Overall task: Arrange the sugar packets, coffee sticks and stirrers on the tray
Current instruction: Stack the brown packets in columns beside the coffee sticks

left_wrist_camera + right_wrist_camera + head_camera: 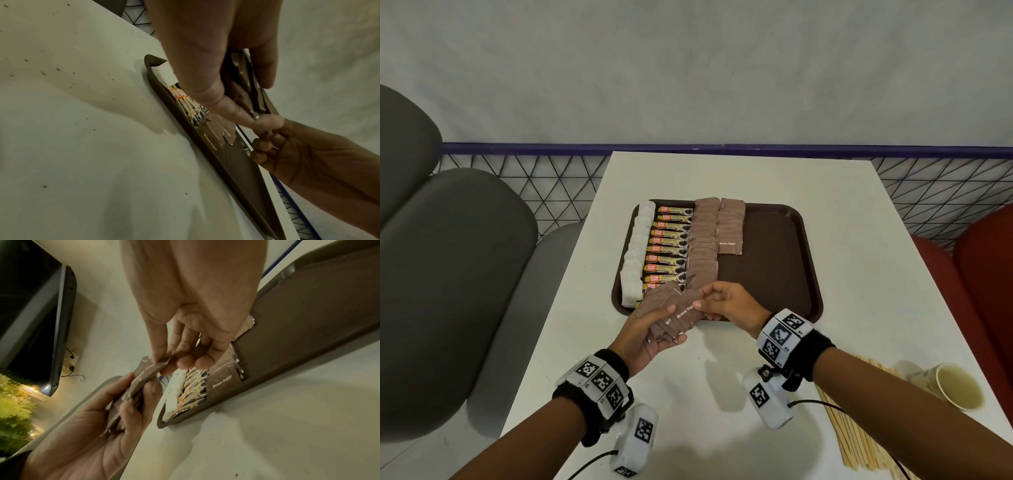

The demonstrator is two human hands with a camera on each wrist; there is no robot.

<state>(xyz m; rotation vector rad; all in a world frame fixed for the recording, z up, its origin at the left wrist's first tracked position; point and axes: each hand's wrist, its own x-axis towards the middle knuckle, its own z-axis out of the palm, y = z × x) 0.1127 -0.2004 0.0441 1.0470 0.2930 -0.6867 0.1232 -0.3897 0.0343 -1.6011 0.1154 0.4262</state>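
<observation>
A dark brown tray (784, 260) lies on the white table (722, 359). It holds a row of white sugar packets (637, 250), a row of coffee sticks (669, 246) and two rows of brown sugar packets (705, 240). My left hand (650, 335) grips a fanned stack of brown sugar packets (671, 311) over the tray's near left corner. My right hand (726, 301) pinches the top packet (148, 374) of that stack between thumb and finger. Wooden stirrers (859, 435) lie on the table at the near right.
A paper cup (955, 387) stands at the table's near right, beside the stirrers. Grey seats (448, 274) are on the left, a red seat (979, 274) on the right. A wire fence (534, 178) runs behind the table. The tray's right half is bare.
</observation>
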